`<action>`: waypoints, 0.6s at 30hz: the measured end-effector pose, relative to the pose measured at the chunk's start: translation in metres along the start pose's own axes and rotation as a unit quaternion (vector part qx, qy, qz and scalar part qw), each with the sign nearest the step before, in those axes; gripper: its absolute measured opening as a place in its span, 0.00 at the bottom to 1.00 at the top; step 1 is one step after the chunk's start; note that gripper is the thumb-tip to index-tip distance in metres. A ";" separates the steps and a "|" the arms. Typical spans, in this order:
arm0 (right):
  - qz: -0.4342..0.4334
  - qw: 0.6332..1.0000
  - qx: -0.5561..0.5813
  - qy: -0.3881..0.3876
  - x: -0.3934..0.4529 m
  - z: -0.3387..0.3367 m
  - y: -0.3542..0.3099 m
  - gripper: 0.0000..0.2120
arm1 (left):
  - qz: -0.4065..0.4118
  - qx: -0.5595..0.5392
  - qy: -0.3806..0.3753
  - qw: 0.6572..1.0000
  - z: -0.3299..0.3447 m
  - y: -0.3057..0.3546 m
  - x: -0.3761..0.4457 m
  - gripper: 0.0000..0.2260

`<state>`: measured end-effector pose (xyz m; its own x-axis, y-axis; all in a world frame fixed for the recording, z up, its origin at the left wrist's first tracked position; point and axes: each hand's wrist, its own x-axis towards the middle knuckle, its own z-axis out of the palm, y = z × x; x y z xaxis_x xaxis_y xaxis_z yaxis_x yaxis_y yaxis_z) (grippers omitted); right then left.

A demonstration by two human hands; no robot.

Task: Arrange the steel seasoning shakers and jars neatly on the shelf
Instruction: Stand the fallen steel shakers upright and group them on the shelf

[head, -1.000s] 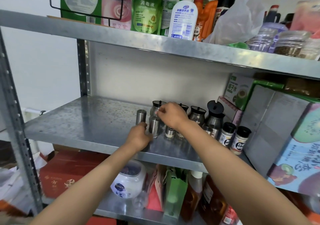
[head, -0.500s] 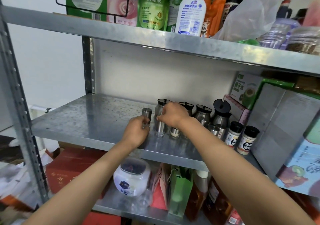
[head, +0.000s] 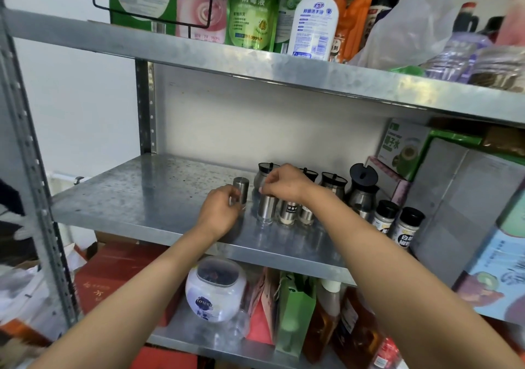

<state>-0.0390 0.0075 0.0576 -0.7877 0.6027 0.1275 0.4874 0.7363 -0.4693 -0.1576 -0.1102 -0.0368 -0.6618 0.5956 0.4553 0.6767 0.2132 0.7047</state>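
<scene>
On the middle metal shelf (head: 147,192) stands a row of small steel shakers. My left hand (head: 220,211) grips the leftmost steel shaker (head: 241,188), which stands upright. My right hand (head: 284,182) pinches the top of the second steel shaker (head: 266,211). To its right stand a labelled shaker (head: 289,212) and another one (head: 306,216), partly hidden by my right wrist. Behind them is a row of steel jars with black lids (head: 332,184), the tallest (head: 363,189) at the right end.
Two plastic spice bottles with black caps (head: 406,226) stand right of the shakers, beside cardboard boxes (head: 466,198). The upper shelf holds detergent pouches and bottles (head: 312,24). Below are a round jar (head: 214,289), bags and bottles. The shelf's left half is bare metal.
Both hands stay on the shakers; the left hand has closed around the leftmost shaker, while the right hand keeps pinching the second one's top. The camera has shifted slightly.
</scene>
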 end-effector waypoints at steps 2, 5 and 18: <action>-0.005 0.999 -0.039 0.036 0.000 0.000 -0.002 0.12 | 0.002 0.001 0.000 1.000 -0.002 0.000 0.001 0.08; -0.005 0.993 -0.096 0.064 -0.005 -0.001 -0.007 0.16 | 0.004 0.006 0.007 1.000 -0.004 -0.001 0.001 0.09; 0.012 0.999 -0.034 -0.013 -0.003 -0.001 -0.002 0.06 | -0.021 0.004 0.034 0.999 -0.006 -0.004 -0.006 0.10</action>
<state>-0.0376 0.0043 0.0589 -0.7853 0.6120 0.0935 0.5296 0.7423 -0.4104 -0.1582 -0.1186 -0.0388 -0.7096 0.5316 0.4624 0.6508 0.2433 0.7192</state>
